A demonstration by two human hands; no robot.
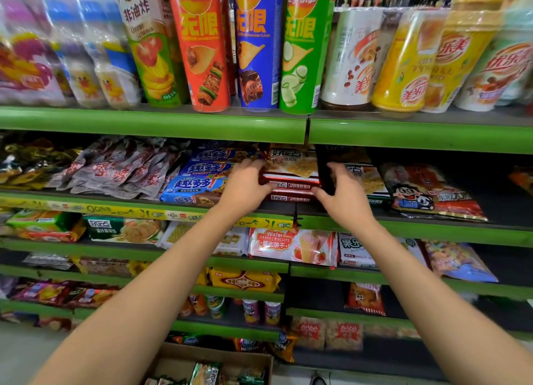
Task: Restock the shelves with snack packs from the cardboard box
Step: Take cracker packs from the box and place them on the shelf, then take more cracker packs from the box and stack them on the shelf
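A stack of red and dark biscuit packs (292, 180) lies on the second green shelf (432, 229), between blue cookie packs (199, 183) and dark-edged cracker packs (366, 180). My left hand (245, 188) holds the stack's left end, fingers curled round it. My right hand (343, 194) grips the right end, thumb at the front. The cardboard box (213, 358) sits on the floor at the bottom of the view, with green snack packs (207, 373) inside.
Tall chip tubes (259, 44) and cup drinks (403, 61) fill the top shelf. Red-and-orange bags (432, 194) lie right of my hands. Wafer packs (291, 245) and more snacks occupy the lower shelves. The right part of the second shelf looks dark and bare.
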